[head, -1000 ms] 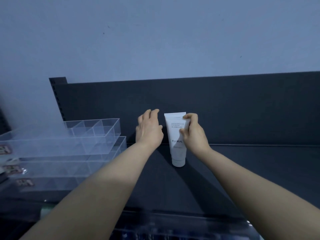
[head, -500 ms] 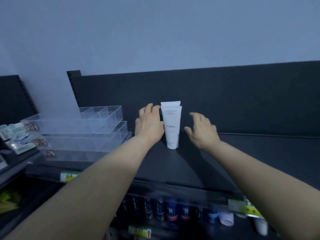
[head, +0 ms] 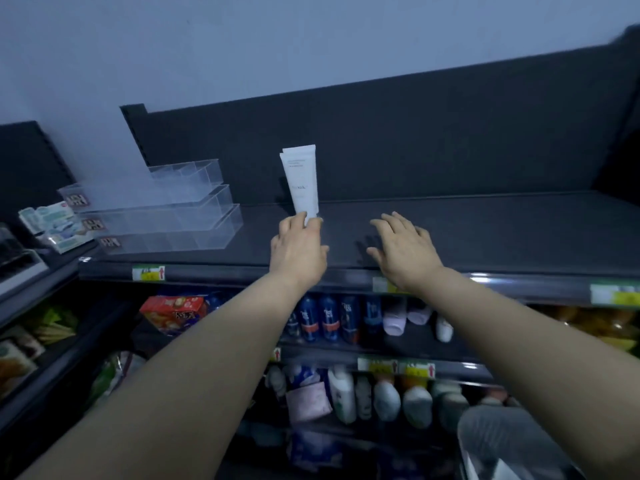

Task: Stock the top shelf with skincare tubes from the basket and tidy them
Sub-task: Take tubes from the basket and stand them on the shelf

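One tube (head: 300, 181) (crimped end up) on the shelf (head: 485, 230), base pinched by the left hand (head: 298, 249); right hand (head: 403, 249) spread open just right; clear trays (head: 194, 216) left.

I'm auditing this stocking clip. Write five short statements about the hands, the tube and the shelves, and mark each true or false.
1. The white tube stands on end on the top shelf. True.
2. The right hand holds the tube. False: it is open, fingers spread, apart from the tube and to its right.
3. A clear tiered organiser sits left of the tube. True.
4. The left hand rests on the organiser. False: its fingers touch the tube's lower end.
5. Blue cans stand on the shelf below. True.
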Action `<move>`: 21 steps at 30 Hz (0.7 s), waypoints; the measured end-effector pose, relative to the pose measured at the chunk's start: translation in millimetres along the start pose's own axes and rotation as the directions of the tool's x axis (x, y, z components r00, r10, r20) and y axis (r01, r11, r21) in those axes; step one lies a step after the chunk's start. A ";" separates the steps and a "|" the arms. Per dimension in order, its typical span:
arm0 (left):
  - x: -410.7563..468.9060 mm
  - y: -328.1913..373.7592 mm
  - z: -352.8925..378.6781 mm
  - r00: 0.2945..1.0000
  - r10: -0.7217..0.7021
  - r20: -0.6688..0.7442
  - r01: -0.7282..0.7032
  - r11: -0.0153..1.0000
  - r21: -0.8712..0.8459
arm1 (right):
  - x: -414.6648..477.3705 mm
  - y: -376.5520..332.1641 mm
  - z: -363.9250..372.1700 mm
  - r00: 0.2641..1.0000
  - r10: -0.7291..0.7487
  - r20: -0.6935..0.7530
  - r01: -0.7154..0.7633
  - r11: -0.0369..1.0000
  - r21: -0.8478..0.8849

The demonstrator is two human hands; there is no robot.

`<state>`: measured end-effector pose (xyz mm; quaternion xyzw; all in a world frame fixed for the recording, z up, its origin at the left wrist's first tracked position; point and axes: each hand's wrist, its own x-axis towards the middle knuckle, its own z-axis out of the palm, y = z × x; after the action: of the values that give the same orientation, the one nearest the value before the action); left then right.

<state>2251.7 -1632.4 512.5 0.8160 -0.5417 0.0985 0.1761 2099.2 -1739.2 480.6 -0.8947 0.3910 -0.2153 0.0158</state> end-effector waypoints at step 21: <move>-237.0 176.4 106.8 0.899 0.178 0.401 -0.085 0.968 -0.238 | -344.8 155.2 -28.3 0.857 0.435 0.275 -0.392 0.898 -0.200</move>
<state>1993.2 -1535.1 362.9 0.7556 -0.6284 -0.1261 0.1356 1772.9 -1599.3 347.2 -0.8110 0.5806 -0.0352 0.0621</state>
